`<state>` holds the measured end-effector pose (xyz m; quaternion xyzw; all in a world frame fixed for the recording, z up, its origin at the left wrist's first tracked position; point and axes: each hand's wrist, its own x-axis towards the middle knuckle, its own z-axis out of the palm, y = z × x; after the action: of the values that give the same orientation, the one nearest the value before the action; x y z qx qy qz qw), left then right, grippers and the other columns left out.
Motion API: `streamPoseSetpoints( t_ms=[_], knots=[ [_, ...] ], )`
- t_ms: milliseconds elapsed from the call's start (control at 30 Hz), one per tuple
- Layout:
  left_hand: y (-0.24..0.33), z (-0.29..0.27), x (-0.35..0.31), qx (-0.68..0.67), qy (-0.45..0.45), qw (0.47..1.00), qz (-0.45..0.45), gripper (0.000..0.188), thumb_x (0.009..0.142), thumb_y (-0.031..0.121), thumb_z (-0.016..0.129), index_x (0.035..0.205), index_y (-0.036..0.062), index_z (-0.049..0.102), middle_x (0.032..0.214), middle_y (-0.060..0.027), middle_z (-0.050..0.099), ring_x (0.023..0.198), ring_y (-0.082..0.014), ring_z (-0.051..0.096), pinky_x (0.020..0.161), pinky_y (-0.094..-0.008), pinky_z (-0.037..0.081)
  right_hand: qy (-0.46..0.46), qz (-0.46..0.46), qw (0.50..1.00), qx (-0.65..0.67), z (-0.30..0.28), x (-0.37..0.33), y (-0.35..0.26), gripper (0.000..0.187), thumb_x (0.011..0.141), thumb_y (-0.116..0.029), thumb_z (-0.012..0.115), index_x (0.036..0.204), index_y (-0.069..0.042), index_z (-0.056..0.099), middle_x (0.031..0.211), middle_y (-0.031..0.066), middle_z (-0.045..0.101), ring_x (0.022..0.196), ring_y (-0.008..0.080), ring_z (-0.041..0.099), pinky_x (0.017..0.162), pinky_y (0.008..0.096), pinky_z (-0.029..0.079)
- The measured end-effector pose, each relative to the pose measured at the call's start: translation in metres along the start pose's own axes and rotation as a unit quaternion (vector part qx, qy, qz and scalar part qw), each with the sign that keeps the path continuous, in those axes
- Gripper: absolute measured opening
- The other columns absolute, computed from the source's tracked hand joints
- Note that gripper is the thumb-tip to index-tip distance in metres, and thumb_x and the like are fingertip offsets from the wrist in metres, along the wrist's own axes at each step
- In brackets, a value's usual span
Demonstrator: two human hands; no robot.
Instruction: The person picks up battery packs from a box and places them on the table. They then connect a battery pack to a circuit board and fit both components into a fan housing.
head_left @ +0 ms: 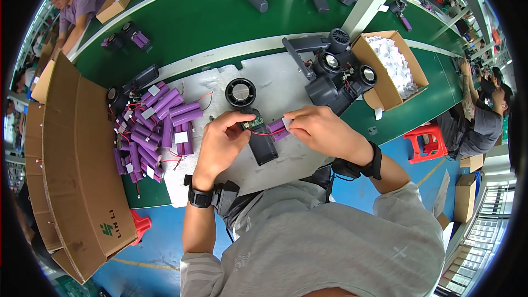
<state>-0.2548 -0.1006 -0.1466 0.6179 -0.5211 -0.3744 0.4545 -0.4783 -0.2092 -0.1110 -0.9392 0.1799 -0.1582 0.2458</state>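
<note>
On a white foam sheet [212, 80] in front of me lies a black handheld device [264, 151] with a round fan-like head [240, 93] and an open handle. A small green circuit board [253, 121] shows in the handle. My left hand [221, 142] grips the device around that board, thumb and forefinger on either side. A purple battery pack [280, 135] lies right of the handle, with a red wire running to the board. My right hand [324, 133] pinches a small white piece [286, 123], perhaps a sticker, over the pack; its fingertips partly cover it.
Several purple battery packs [159, 113] with wires are heaped left, beside a tall cardboard box [91, 159]. Black device parts [330, 85] pile up right, near a carton [421, 77] of white paper pieces. Devices stand along the green bench [192, 22]. A co-worker [82, 3] sits far left.
</note>
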Motion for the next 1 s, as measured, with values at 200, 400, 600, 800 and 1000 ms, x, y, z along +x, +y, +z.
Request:
streamPoseSetpoints(
  t_ms=[200,400,600,800,1000],
  knots=[
    [0.000,-0.001,0.000,0.014,0.010,1.000,0.023,0.034,0.075,-0.003,0.066,0.107,0.0079,0.069,0.094,-0.0052,0.066,0.072,-0.0113,0.059,0.067,-0.0242,0.049,-0.019,-0.019,0.998,-0.061,0.000,0.001,-0.005,0.005,0.077,-0.003,0.067,0.077,0.002,0.065,0.104,0.0167,0.069,0.084,0.0328,0.065,0.074,0.0387,0.054],
    [0.000,-0.001,-0.001,-0.001,0.000,1.000,0.013,0.034,0.076,-0.004,0.066,0.107,0.0077,0.069,0.094,-0.0050,0.066,0.072,-0.0114,0.059,0.067,-0.0242,0.049,-0.031,-0.038,0.998,-0.042,0.000,0.002,0.000,0.006,0.076,-0.003,0.067,0.074,0.002,0.064,0.104,0.0168,0.069,0.082,0.0325,0.065,0.072,0.0389,0.054],
    [0.000,-0.001,0.000,0.000,0.003,1.000,0.023,0.034,0.076,-0.004,0.066,0.107,0.0070,0.069,0.093,-0.0049,0.065,0.072,-0.0113,0.059,0.066,-0.0240,0.048,-0.023,-0.035,0.999,-0.028,-0.001,0.003,0.003,0.005,0.076,-0.002,0.067,0.074,0.001,0.064,0.103,0.0177,0.068,0.081,0.0326,0.064,0.072,0.0392,0.054],
    [0.000,-0.002,0.001,-0.007,0.002,1.000,0.019,0.034,0.075,-0.005,0.065,0.107,0.0066,0.069,0.092,-0.0049,0.064,0.070,-0.0110,0.058,0.066,-0.0241,0.048,-0.017,-0.039,0.996,-0.076,0.003,0.003,-0.005,0.005,0.074,0.000,0.066,0.074,0.003,0.063,0.102,0.0180,0.068,0.081,0.0320,0.064,0.070,0.0380,0.054],
    [0.002,-0.001,-0.001,-0.004,0.001,1.000,0.013,0.033,0.075,-0.005,0.066,0.106,0.0058,0.068,0.091,-0.0044,0.064,0.069,-0.0096,0.057,0.065,-0.0232,0.047,0.017,-0.032,0.989,-0.143,0.015,0.001,-0.013,0.008,0.069,0.000,0.067,0.072,0.004,0.061,0.098,0.0173,0.069,0.080,0.0311,0.065,0.068,0.0377,0.054]
  ],
)
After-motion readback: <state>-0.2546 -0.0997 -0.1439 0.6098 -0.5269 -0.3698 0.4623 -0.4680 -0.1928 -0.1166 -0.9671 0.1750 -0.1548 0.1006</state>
